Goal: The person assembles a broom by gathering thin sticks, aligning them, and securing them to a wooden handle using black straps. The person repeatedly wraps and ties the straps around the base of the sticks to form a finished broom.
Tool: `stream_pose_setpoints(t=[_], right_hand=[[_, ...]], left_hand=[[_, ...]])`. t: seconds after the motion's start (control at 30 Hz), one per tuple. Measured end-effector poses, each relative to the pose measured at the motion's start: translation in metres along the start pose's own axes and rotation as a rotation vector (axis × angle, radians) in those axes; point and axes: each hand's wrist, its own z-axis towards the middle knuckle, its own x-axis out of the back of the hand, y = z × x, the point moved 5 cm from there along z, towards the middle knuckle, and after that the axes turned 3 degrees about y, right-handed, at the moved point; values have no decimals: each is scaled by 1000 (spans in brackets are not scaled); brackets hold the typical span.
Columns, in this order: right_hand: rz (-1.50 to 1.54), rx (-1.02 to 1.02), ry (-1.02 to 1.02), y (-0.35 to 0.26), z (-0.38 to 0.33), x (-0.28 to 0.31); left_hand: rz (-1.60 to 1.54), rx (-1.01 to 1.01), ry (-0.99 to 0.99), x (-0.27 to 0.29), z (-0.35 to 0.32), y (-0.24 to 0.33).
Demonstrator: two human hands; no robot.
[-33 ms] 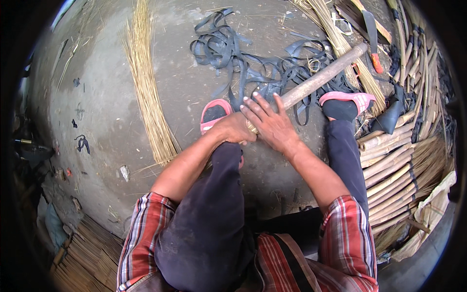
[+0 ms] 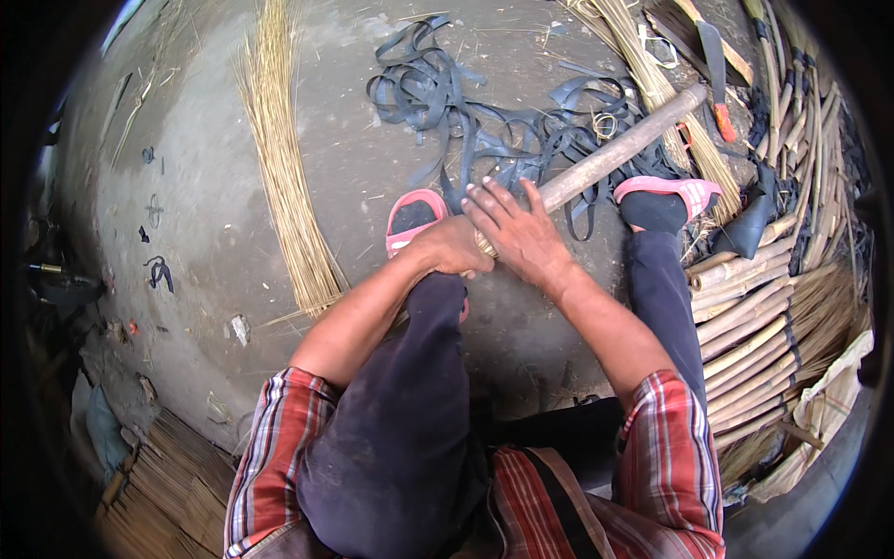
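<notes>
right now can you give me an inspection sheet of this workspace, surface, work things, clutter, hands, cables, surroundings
surface: grey floor, scuffed, with loose bits of straw
job's things: wooden pole slanting up to the right; straw bundle lying to its left
clutter: dark strips in a loose tangle beyond the hands; knife with an orange handle at upper right
hands: left hand closed, apparently on the pole's near end, grip partly hidden; right hand open, fingers extended, over the pole
cables: nothing seen
surroundings: pale poles stacked at right; cream sheet at lower right
</notes>
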Motion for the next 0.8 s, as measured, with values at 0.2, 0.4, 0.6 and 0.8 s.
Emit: stream_pose_setpoints(t=[0.2, 0.4, 0.6, 0.8], right_hand=[[85, 24, -208, 13, 10, -33], [71, 53, -97, 14, 10, -30], [22, 66, -82, 15, 14, -33], [21, 39, 24, 13, 21, -30]], left_hand=[[-111, -153, -69, -4, 10, -6], [130, -169, 361, 1, -7, 1], [238, -76, 283, 4, -9, 7], [226, -61, 348, 12, -12, 12]])
